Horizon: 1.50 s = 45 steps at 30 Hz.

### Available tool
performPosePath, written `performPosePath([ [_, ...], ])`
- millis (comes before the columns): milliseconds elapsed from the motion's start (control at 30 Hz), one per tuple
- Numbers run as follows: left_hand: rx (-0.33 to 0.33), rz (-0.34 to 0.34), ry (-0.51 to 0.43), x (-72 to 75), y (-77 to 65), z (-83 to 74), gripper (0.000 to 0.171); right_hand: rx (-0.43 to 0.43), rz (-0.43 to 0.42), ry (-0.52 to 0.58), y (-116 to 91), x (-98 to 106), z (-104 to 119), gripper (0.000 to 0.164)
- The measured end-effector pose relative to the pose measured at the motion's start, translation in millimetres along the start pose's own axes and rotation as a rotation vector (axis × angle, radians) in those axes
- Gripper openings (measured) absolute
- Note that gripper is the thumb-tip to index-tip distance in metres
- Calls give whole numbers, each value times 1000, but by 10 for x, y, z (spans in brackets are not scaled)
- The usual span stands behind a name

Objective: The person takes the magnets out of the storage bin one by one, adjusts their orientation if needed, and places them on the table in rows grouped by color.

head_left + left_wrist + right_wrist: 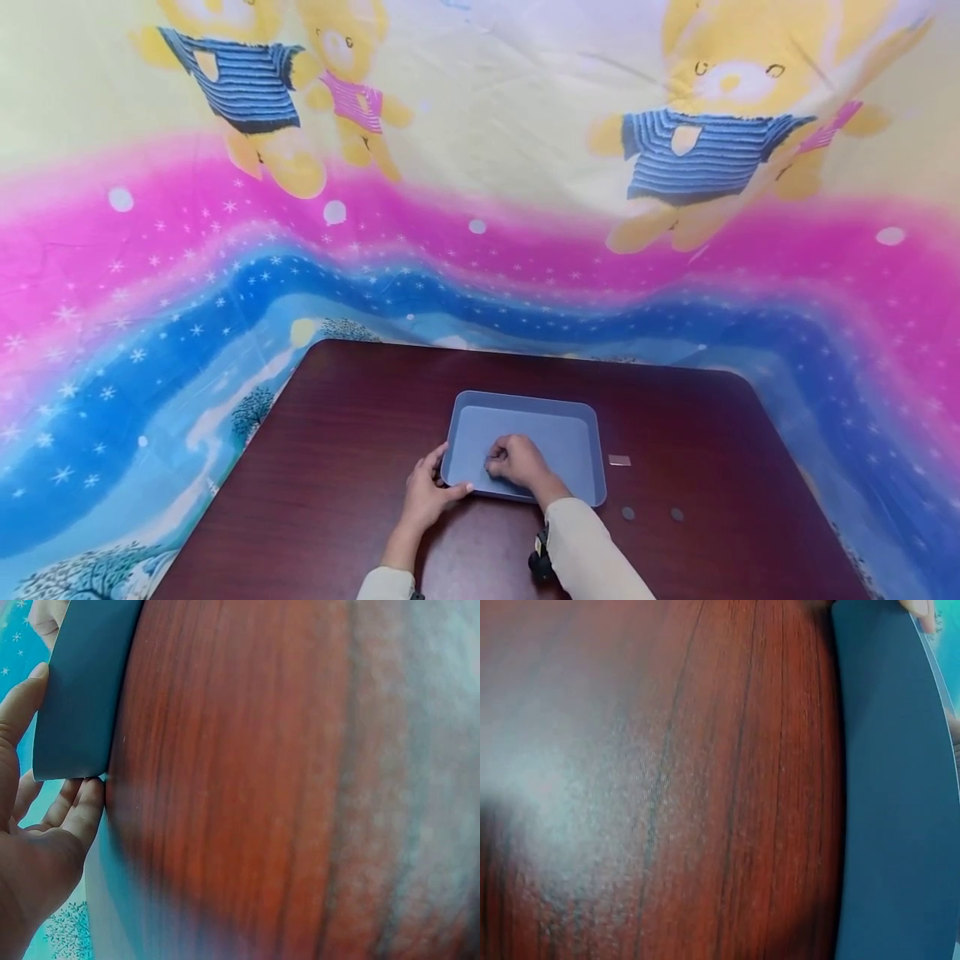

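A shallow grey-blue rectangular tray (558, 433) rests on the table. My left hand (431, 493) grips its near left corner, thumb on the near rim and fingers along the left side; the left wrist view shows that hand (45, 847) against the tray wall (82, 697). Inside the tray, left of its middle, my right hand (519, 461) reaches low over the floor with fingers curled and fingertips bunched. I cannot tell what those fingertips hold. In the right wrist view the tray's outer wall (900, 787) hides most of the right hand.
Right of the tray lie a small pinkish flat rectangle (619, 460) and two small dark discs, one nearer (628, 513) and one farther right (677, 515). The dark reddish-brown wooden table (337, 433) has rounded far corners. Behind it hangs a printed bear cloth (480, 167).
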<state>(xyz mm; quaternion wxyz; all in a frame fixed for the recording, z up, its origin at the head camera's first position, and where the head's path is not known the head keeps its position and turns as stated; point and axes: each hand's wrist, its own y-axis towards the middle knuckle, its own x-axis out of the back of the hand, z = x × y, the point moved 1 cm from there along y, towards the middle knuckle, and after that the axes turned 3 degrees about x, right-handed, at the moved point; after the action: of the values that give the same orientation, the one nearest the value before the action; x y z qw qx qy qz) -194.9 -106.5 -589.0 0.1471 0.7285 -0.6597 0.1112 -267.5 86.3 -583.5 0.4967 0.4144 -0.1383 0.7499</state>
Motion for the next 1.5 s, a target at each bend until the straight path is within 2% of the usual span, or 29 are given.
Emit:
performPosePath([
  [300, 9, -3, 20, 15, 14, -10, 82, -55, 41, 56, 20, 81, -10, 18],
  [533, 9, -7, 16, 15, 19, 9, 82, -19, -110, 231, -1, 149, 28, 15],
  [633, 18, -13, 15, 9, 15, 21, 83, -9, -130, 274, -20, 159, 25, 16],
  [800, 28, 0, 12, -10, 16, 18, 84, -4, -116, 277, -75, 210, -6, 16],
  [1000, 15, 3, 13, -18, 1, 5, 83, 46, -82, 236, -213, 345, -35, 18],
  [1267, 6, 0, 21, -18, -25, 0, 83, 47, -95, 242, -400, 572, -74, 18],
  [1367, 7, -5, 18, -13, -24, -6, 84, 29, -111, 255, -468, 663, -121, 16],
  [1500, 9, 1, 21, -8, -25, -7, 84, -47, -130, 242, -575, 780, -188, 17],
])
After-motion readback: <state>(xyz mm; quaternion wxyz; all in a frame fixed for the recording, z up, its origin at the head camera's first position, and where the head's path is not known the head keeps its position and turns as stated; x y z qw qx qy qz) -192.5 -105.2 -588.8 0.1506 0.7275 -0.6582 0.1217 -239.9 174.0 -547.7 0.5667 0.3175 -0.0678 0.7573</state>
